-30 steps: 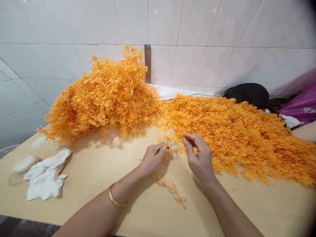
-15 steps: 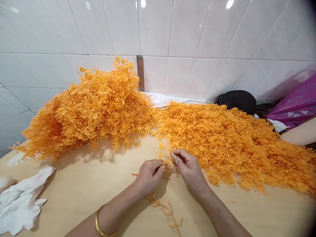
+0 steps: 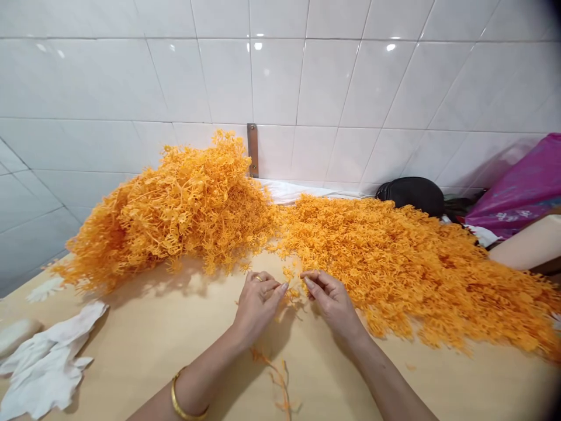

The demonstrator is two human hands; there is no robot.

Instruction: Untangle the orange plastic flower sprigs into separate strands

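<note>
My left hand (image 3: 256, 304) and my right hand (image 3: 329, 299) meet over the wooden table (image 3: 158, 345), fingers pinched around a small orange plastic flower piece (image 3: 291, 294) held between them. Just beyond lies a wide spread of loose orange flower pieces (image 3: 407, 257). A tall heap of orange plastic sprigs (image 3: 175, 204) stands to the left of it. A stripped orange stem (image 3: 278, 380) lies on the table between my forearms. A gold bangle (image 3: 184, 403) sits on my left wrist.
White cloth gloves (image 3: 46, 365) lie at the table's left edge. A black bag (image 3: 412, 193) and a pink plastic bag (image 3: 521, 187) rest against the tiled wall at the back right. Another person's forearm (image 3: 526, 248) reaches in from the right.
The camera has tilted up, showing more wall. My two hands have come together on the small flower piece; the right hand moved left toward the left hand.
</note>
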